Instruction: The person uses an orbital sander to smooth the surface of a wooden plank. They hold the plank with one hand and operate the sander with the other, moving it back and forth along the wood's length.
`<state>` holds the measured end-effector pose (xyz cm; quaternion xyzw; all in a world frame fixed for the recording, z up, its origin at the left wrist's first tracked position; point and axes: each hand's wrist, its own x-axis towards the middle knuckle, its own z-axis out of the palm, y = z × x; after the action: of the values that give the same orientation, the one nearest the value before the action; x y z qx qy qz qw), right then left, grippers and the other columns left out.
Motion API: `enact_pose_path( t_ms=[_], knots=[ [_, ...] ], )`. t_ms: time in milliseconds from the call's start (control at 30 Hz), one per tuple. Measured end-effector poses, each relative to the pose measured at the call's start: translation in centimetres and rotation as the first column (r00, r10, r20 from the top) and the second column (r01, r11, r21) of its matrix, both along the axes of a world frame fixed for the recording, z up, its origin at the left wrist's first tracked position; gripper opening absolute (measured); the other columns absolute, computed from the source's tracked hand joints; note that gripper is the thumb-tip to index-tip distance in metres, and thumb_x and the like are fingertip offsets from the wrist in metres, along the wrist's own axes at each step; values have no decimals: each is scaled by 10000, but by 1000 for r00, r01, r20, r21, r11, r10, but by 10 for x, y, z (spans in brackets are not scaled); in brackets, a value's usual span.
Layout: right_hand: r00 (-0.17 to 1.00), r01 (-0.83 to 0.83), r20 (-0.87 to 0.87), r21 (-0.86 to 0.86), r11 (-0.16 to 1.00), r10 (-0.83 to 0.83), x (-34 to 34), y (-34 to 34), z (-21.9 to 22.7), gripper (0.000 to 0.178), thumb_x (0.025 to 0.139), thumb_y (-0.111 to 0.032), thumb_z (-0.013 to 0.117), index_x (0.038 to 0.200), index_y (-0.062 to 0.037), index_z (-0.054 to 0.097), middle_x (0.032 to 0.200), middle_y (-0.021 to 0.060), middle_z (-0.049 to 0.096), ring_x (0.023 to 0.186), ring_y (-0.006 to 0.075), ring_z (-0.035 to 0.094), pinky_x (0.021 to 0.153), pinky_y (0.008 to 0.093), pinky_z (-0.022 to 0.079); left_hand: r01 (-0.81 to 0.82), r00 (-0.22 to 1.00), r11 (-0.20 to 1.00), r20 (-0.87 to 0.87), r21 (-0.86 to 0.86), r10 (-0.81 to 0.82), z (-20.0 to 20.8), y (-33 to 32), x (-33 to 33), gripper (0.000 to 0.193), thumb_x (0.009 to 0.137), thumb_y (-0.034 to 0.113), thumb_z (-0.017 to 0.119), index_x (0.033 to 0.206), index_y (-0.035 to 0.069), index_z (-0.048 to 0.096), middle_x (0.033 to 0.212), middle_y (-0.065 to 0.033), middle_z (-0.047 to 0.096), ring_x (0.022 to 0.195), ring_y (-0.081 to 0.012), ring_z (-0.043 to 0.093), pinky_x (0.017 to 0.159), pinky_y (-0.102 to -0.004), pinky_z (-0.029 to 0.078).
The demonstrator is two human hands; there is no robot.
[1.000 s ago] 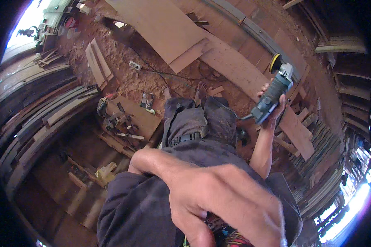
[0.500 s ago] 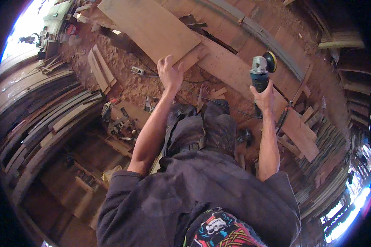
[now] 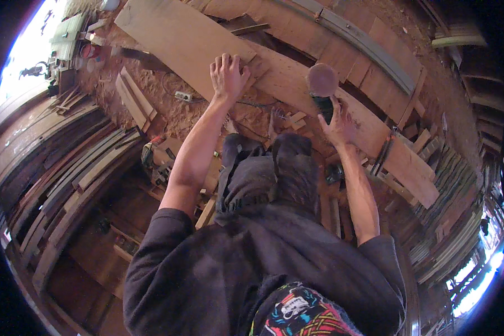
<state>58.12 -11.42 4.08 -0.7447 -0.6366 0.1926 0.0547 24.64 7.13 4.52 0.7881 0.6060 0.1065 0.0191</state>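
A wide, light-brown wooden board (image 3: 176, 42) lies slanting at the far left on a longer plank (image 3: 369, 124). My left hand (image 3: 228, 78) rests on the board near its right end, with the fingers apart and stretched over its surface. My right hand (image 3: 338, 124) is wrapped round the dark body of an angle grinder (image 3: 322, 105). The grinder's round sanding disc (image 3: 322, 80) shows its flat brownish face, over the long plank and apart from the wide board.
A dark clamp (image 3: 384, 150) sits at the plank's right part. A white power socket (image 3: 183, 96) and cable lie on the sawdust-covered ground. Stacked timber (image 3: 67, 173) fills the left side, more lies at the right (image 3: 437, 218). A grey metal rail (image 3: 369, 50) runs behind.
My right hand has moved left with the grinder and turned it, so the disc's flat face now shows. My left hand has flattened on the board.
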Motion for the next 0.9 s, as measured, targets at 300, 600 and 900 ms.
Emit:
enact_pose_path(
  t_ms=[300,600,900],
  knots=[
    [984,71,-171,168,983,-42,-1,2,-13,880,865,-396,821,1557,-87,373,1480,240,535,1329,473,553,1087,583,460,-579,794,810,159,-93,586,4,12,-25,596,831,478,810,1244,71,673,1352,-184,564,1334,-368,498,1131,-499,396],
    [985,135,56,350,927,-165,-22,-2,24,753,872,-402,821,1469,-81,491,1351,185,628,1236,397,611,1065,582,455,-842,86,351,540,-410,837,-51,92,-108,1080,827,550,829,1567,9,258,1586,-267,245,1483,-483,329,1212,-583,363],
    [635,383,-724,-7,924,-269,-167,44,0,456,945,-265,788,1314,-48,632,1024,120,744,889,265,718,824,417,564,-453,-178,292,406,-843,896,-52,14,-100,957,998,748,515,1460,-90,499,1382,-247,628,1226,-372,643,1020,-475,542]
  ],
)
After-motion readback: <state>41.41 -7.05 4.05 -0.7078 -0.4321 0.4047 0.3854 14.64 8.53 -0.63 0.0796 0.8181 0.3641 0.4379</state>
